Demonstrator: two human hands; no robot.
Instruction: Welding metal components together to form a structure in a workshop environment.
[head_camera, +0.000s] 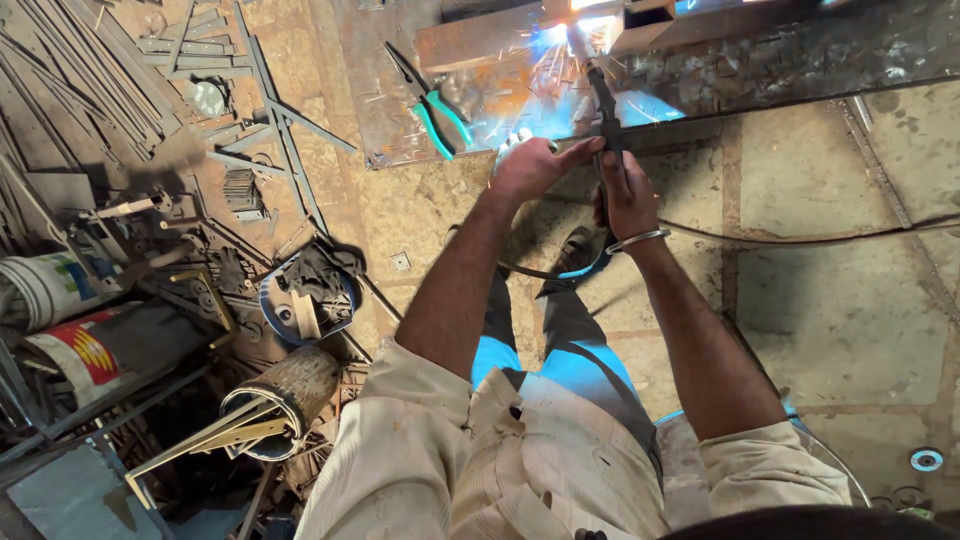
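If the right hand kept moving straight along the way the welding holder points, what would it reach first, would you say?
Most likely the bright weld spot on the rusty steel piece. The right hand aims its welding holder straight there, though glare hides the exact contact.

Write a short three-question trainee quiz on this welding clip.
1. True or false: the right hand grips the welding holder.
2. What lies on the metal sheet left of the sparks? A) hammer B) green-handled pliers C) file
3. What does the right wrist wear?

Key: 1 true; 2 B; 3 a metal bangle. The left hand steadies the holder's handle from the side.
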